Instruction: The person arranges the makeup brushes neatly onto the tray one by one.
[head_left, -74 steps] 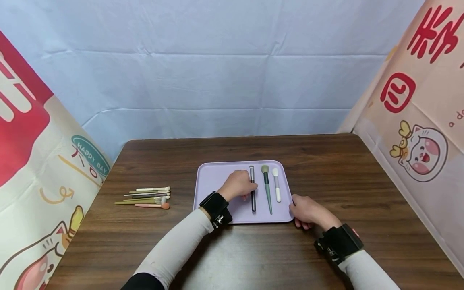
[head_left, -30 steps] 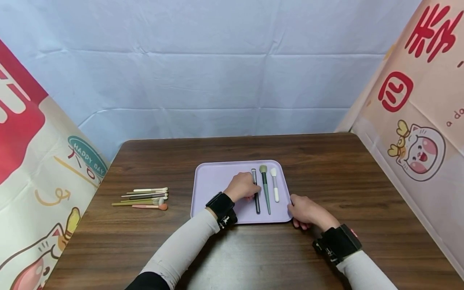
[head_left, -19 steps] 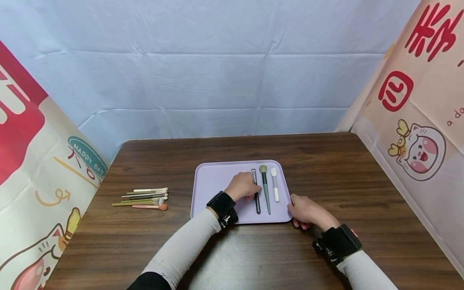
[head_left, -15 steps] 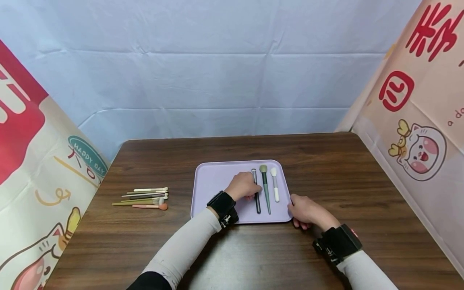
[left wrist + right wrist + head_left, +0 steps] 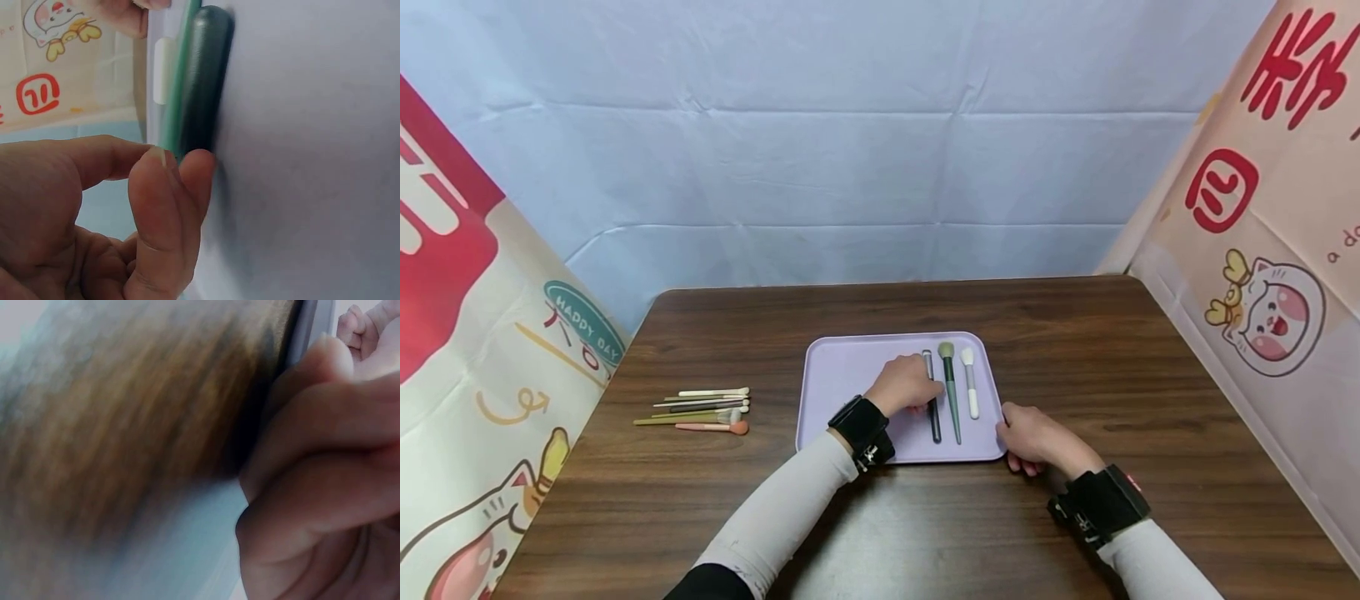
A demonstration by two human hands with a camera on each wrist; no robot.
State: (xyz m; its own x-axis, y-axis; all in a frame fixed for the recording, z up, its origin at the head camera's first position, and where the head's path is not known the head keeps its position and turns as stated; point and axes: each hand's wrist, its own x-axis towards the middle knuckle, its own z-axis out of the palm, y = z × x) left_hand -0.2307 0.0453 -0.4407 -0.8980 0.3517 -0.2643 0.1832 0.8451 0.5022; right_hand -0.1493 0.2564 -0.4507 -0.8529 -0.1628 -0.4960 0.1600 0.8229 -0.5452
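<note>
In the head view, a lavender tray lies flat on the brown wooden table. Inside it, towards its right side, there are three makeup brushes placed side by side with the bristle ends away from the person: a dark-handled brush, then a green brush, then a white-handled brush. The left part of the tray holds the left hand, which reaches in over the rim and pinches the dark-handled brush. The right hand is at the near right corner of the tray, with the thumb at the rim. Outside the tray, on the left of the table, lies a bundle of slim brushes, with a pink-handled brush at its near side.

In the left wrist view, the thumb and fingers of the left hand come together around the dark-handled brush. Its rounded end lies just beside the green handle, and the white handle is beyond them.

In the right wrist view, much is blurred; the right hand's fingers are curled at the tray's edge, and they seem to grip it.
</note>
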